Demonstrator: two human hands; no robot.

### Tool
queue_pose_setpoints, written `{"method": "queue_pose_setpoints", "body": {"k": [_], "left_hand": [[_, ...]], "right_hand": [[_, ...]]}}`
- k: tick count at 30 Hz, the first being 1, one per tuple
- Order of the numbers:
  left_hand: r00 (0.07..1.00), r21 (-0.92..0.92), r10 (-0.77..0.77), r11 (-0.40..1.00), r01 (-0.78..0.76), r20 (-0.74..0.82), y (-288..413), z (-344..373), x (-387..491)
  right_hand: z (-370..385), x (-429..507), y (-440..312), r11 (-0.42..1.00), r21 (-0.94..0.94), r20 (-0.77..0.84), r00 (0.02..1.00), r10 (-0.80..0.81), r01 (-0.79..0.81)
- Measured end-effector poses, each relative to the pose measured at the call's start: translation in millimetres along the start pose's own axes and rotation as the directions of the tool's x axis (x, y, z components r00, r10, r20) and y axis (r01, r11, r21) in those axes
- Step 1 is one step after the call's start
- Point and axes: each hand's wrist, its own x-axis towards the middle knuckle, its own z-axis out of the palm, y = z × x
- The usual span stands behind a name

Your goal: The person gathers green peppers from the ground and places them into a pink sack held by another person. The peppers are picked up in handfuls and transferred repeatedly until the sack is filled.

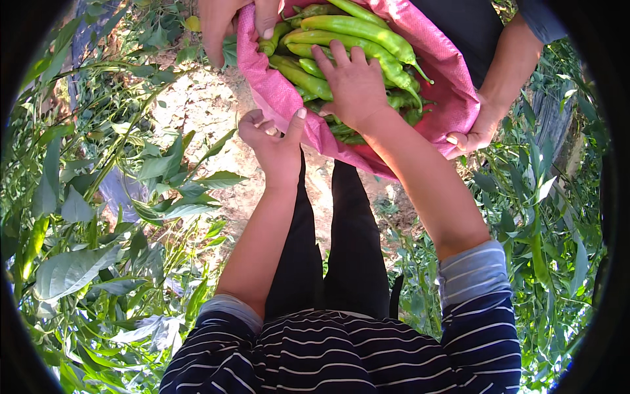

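Observation:
Long green peppers (359, 32) fill the mouth of a pink woven sack (266, 91) in front of me. My right hand (354, 88) lies palm down on the peppers, fingers spread and grasping none of them. Just outside the sack's near left rim is my left hand (275, 147), its thumb raised against the pink fabric and its fingers loosely curled and apart. I see nothing held in it. The lower part of the sack is hidden from this angle.
Another person's hand (221, 24) grips the sack's far left rim, and that person's other hand (475, 125) holds its right side. Leafy pepper plants (78, 256) crowd both sides, with green peppers hanging (539, 251) at right. Dry soil (197, 103) lies between the rows.

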Motion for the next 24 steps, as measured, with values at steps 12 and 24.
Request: {"method": "queue_pose_setpoints", "body": {"k": [12, 24], "left_hand": [[0.828, -0.345, -0.485, 0.754, 0.559, 0.282, -9.0, -60.1, -21.0], [0.843, -0.431, -0.458, 0.724, 0.538, 0.282, -6.8, -63.9, -37.0]], "right_hand": [[23.5, -78.8, 41.1, 0.906, 0.185, 0.214, 0.884, -0.416, 0.382], [5.6, -63.8, 11.7, 0.983, -0.047, 0.392, 0.908, -0.147, 0.180]]}}
